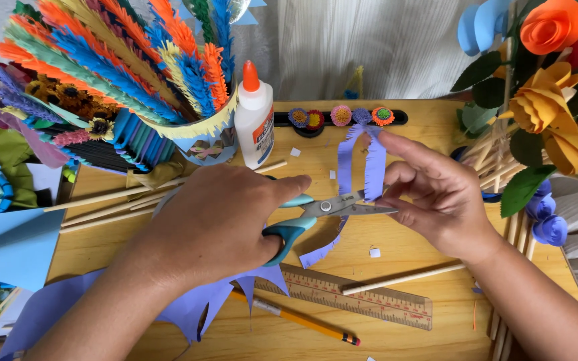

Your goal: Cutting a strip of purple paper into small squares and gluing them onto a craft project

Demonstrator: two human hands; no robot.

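Nearest the camera, the left hand [212, 224] is seen closed through the teal handles of a pair of scissors [316, 212], its fingers clamped on them, with the blades almost shut and pointing right. A purple paper strip [368, 164] is pinched between the fingers of the right hand [436, 194]; the strip is looped over the fingertips so that two fringed lengths hang down, and the blade tips are met at the lower end of the right-hand length. A further cut length of the same purple paper [322, 249] trails down and to the left under the blades. All of this is held just above the middle of a wooden table [429, 124].

Near to the hands, a wooden ruler [362, 297] is laid at a slant, with a yellow pencil [302, 319] nearer still and a thin wooden stick [403, 277] to the right. Purple paper sheets [188, 307] with pointed edges are spread beneath the left wrist. Farther off, a white glue bottle [254, 117] with an orange cap is stood upright, and beside it, to the left, a cup of fringed paper feathers [122, 60] in orange, blue and green. A row of small paper blossoms [340, 116] is set on a black strip at the far edge. At the far right, paper roses [548, 80] in orange and yellow are gathered on stems
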